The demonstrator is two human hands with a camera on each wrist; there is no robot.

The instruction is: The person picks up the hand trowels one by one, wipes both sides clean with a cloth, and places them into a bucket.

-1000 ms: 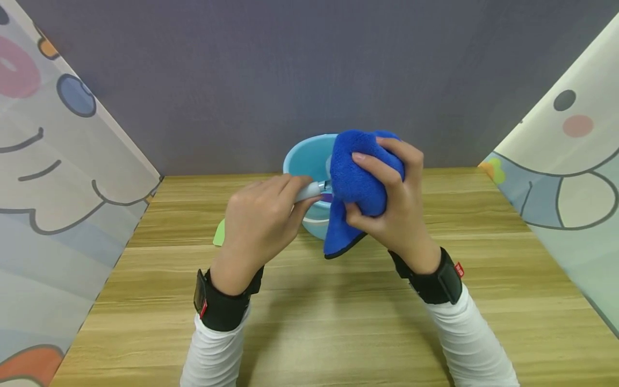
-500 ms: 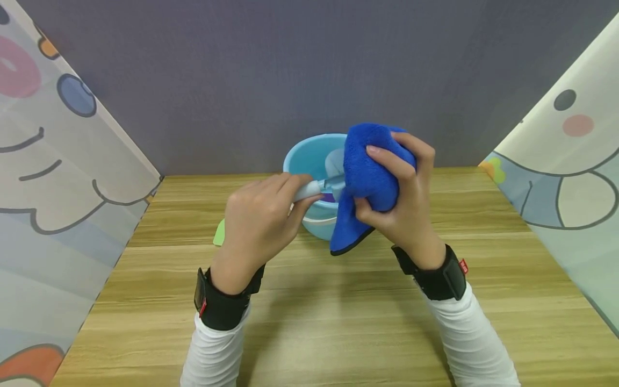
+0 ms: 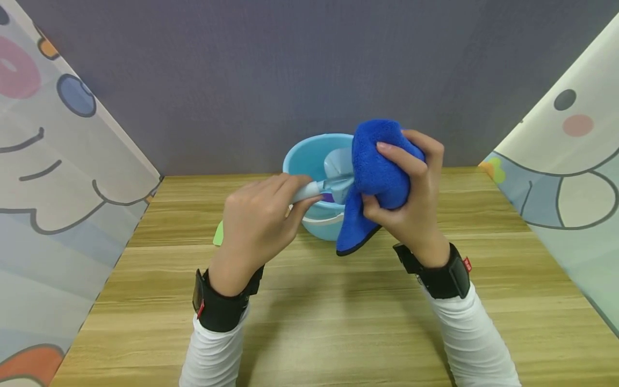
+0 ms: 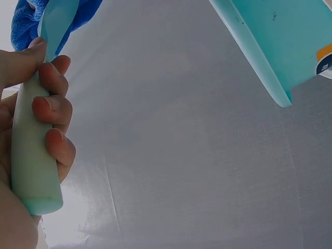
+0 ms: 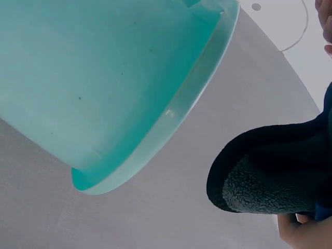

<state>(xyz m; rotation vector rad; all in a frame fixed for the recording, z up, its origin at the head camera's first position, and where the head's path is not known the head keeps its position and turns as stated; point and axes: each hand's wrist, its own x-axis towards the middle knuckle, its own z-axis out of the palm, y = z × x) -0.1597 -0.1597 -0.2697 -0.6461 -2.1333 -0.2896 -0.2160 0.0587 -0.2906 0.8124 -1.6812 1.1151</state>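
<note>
My left hand grips the pale, thick handle of a light blue tool, whose neck widens toward its far end. In the head view that end runs into a blue cloth, which hides its tip. My right hand holds the bunched cloth with curled fingers, and a dark-edged corner hangs down. Both are above a light blue bucket. A translucent pale blue shape shows at the bucket's mouth behind the tool's neck; whether it belongs to the tool is unclear.
Something purple shows low in the bucket. A light green flat piece lies on the wooden table, partly behind my left hand. A grey panel stands behind the bucket, with cartoon-printed sheets along both sides.
My right hand has moved the cloth to the right and slightly away, uncovering more of the tool's neck and the translucent shape. The left hand stays nearly still.
</note>
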